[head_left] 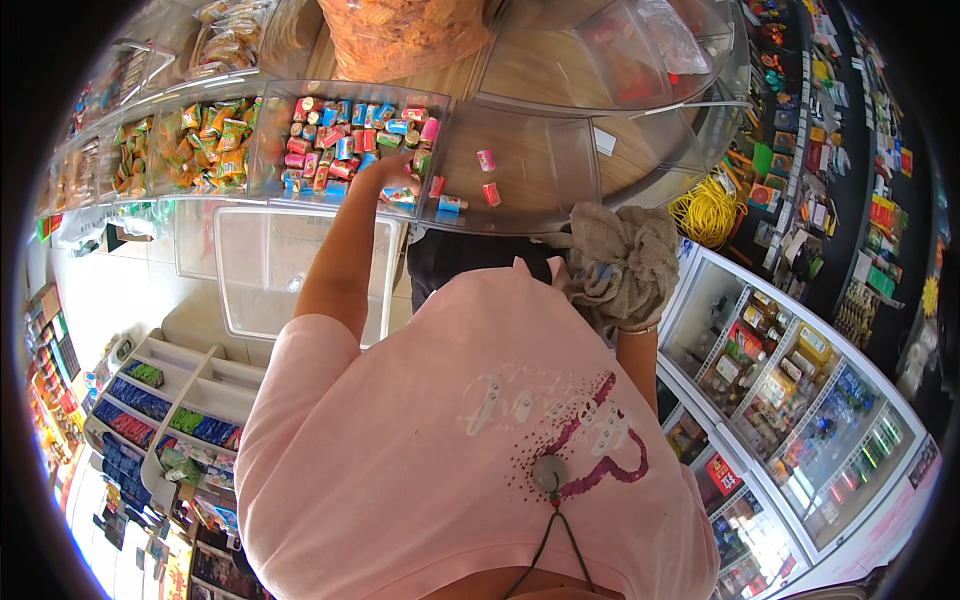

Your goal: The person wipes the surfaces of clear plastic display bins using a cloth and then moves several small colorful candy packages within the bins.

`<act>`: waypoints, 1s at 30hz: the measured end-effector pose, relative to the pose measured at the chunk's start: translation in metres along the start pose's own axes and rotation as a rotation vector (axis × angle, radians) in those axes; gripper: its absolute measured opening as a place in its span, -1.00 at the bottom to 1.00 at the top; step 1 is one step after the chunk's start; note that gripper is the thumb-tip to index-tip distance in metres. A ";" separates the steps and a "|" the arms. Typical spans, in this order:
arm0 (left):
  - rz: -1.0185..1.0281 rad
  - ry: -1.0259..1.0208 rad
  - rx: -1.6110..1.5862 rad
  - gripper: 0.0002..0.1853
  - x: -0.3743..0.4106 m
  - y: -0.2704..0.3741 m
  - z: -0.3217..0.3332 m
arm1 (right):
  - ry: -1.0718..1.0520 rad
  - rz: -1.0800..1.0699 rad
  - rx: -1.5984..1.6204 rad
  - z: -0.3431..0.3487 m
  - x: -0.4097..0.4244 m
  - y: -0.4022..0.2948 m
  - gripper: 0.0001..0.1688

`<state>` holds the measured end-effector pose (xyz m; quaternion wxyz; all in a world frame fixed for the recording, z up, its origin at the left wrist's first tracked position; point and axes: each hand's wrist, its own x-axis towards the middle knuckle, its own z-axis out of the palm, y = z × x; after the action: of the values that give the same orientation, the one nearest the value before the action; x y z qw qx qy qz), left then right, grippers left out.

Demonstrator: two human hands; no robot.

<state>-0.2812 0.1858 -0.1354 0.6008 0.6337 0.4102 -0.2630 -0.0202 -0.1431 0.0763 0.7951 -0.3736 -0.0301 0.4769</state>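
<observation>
My left hand (391, 174) reaches into the right side of a clear plastic bin filled with small wrapped rolls (345, 148) in red, blue, pink and green. Its fingers are at the rolls by the divider; whether they grip one is hidden. In the neighbouring clear bin (517, 214), several such rolls lie apart on the wood-look base, among them a pink roll (486, 160) and a blue roll (452, 203). A crumpled grey-brown cloth (626, 259) covers my right hand, just beyond that bin's front right corner.
Bins of orange-wrapped snacks (217, 142) continue to the left. A large bag of orange snacks (405, 37) stands behind. Below the counter's left part is a clear lidded container (300, 274). A glass-door drinks fridge (795, 405) and a bundle of yellow cord (706, 210) are at the right.
</observation>
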 end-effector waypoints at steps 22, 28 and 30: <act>0.309 0.452 -0.503 -0.66 -0.061 0.001 -0.019 | -0.001 0.044 -0.043 -0.010 0.001 -0.008 -0.40; 0.541 0.311 -0.263 -0.75 -0.112 0.070 0.005 | 0.059 -0.008 -0.377 -0.020 0.011 -0.009 -0.41; 0.737 0.331 -0.145 -0.58 -0.072 0.076 0.044 | 0.054 -0.005 -0.439 -0.015 0.020 -0.010 -0.41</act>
<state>-0.2485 0.1327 -0.0402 0.6237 0.7281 0.2643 0.1051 0.0041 -0.1390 0.0658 0.6964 -0.5502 -0.1130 0.4467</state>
